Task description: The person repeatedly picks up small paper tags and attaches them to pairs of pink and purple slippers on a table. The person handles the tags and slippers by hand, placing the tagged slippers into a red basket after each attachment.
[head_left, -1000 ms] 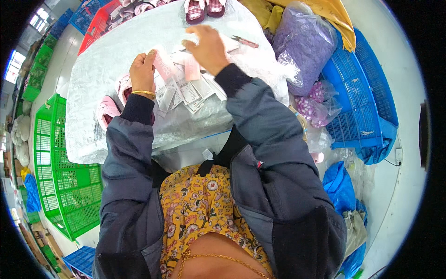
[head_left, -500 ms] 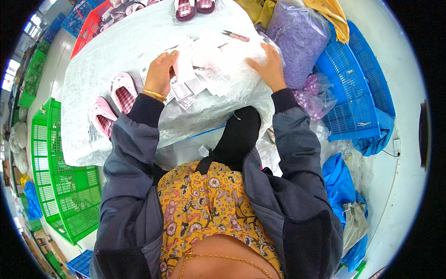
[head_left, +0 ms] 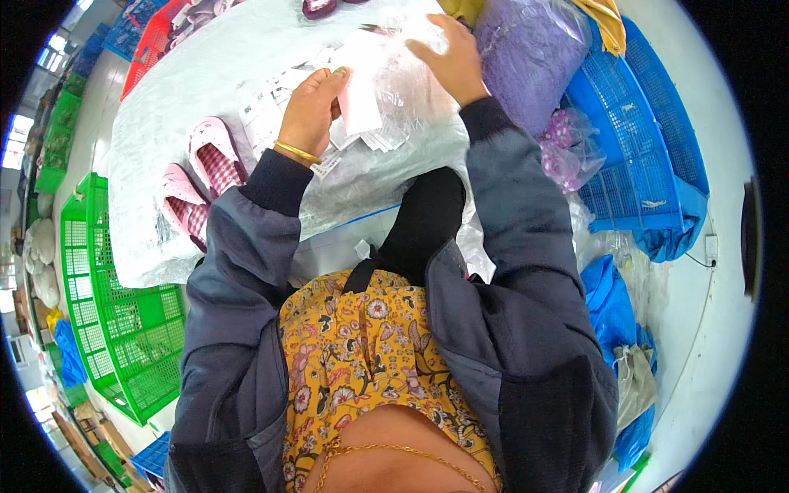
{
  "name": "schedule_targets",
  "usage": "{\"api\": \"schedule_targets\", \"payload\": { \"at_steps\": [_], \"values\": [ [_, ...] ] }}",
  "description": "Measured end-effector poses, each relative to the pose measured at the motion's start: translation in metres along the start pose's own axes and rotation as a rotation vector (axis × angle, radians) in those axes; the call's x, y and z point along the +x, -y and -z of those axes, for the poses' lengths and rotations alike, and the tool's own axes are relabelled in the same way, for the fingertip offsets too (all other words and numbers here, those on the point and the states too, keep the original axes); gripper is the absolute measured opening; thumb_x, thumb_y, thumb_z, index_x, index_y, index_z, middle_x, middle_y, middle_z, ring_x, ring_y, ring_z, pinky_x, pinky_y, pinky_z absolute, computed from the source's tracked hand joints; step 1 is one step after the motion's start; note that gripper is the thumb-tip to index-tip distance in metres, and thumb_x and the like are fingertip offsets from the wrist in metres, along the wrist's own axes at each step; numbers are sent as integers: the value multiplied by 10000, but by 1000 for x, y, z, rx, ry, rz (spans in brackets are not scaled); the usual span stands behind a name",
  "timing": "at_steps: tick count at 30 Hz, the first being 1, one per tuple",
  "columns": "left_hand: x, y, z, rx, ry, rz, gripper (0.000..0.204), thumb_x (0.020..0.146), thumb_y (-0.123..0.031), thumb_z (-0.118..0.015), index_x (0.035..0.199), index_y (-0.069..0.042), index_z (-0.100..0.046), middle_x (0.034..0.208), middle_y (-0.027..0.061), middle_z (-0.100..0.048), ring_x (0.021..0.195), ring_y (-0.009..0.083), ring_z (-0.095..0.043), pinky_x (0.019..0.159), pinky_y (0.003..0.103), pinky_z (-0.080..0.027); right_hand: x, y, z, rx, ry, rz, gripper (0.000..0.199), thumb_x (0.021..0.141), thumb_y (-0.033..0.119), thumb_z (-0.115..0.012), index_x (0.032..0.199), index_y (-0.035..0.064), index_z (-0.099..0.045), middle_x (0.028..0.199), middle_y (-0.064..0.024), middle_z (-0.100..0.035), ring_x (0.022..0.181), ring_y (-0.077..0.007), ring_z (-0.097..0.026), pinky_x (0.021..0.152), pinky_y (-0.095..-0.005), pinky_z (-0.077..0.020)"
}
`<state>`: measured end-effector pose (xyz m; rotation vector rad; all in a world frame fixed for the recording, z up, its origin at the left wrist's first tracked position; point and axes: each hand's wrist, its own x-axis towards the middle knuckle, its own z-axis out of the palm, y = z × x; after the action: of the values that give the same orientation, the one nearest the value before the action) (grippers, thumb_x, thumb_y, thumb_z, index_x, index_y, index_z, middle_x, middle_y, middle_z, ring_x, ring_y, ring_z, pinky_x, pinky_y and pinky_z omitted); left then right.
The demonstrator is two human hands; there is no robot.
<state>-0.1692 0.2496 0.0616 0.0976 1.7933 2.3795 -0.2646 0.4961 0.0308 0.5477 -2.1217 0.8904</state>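
My left hand (head_left: 314,113) pinches the upper corner of a pale pink card (head_left: 359,103) between thumb and fingers. My right hand (head_left: 454,64) is over the far right of the table with thumb and fingers apart and nothing visible in it. Beside its fingers, the dark tip of a small tool (head_left: 375,30) shows; glare washes out the rest. White printed tags (head_left: 385,138) lie in a loose pile under and around the card. Left of my left hand sits a pair of pink slippers (head_left: 215,149) with checked linings.
Clear plastic film covers the white table (head_left: 156,115). Dark red slippers (head_left: 319,8) are at its far edge. A bag of purple material (head_left: 530,66) and blue crates (head_left: 629,164) stand at right, green crates (head_left: 123,320) at left. A red crate (head_left: 156,41) is at far left.
My left hand has moved right and now lifts the pale pink card clear of the tags. My right hand has moved up and left, off the plastic film. The view has shifted slightly.
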Motion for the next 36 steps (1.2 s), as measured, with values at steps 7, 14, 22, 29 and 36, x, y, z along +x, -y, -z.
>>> {"api": "schedule_targets", "payload": {
  "at_steps": [7, 14, 22, 29, 36],
  "values": [
    [12, 8, -29, -62, 81, -19, 180, 1031, -185, -484, 1053, -28, -570, 990, 56, -646, 906, 125, -627, 828, 266, -507, -122, 80, 89, 128, 237, -382, 294, 772, 282, -800, 935, 68, -683, 844, -72, -639, 794, -228, -620, 739, -351, -491],
    [32, 39, -47, -34, 21, 76, 178, 1006, -198, -526, 915, -51, -567, 855, 12, -605, 780, 82, -569, 752, 250, -496, -142, 87, 66, -101, 236, -64, 127, 796, 210, -740, 845, 108, -684, 816, -54, -627, 788, -287, -607, 691, -391, -486],
    [38, 47, -49, -24, -11, 112, 192, 1006, -195, -518, 921, -28, -560, 903, 47, -609, 817, 115, -588, 773, 266, -506, -136, 166, 130, 828, 912, -450, 91, 894, 101, -674, 878, 14, -648, 774, -47, -655, 717, -113, -631, 660, -275, -507],
    [43, 52, -24, -194, 28, -108, 237, 1022, -251, -492, 953, -42, -580, 920, 45, -619, 827, 115, -598, 766, 274, -512, -130, 180, 173, 1129, 680, -858, 59, 920, 100, -637, 936, 45, -627, 857, -6, -643, 731, -58, -589, 622, -211, -450],
    [-58, -19, -17, -353, 130, 80, 337, 1037, -316, -440, 1086, -23, -598, 1021, 90, -641, 809, 144, -582, 752, 285, -485, -141, 167, 147, 914, 312, -903, 85, 929, 120, -638, 948, 38, -623, 789, 4, -608, 703, -48, -553, 613, -193, -422]
  ]
}}
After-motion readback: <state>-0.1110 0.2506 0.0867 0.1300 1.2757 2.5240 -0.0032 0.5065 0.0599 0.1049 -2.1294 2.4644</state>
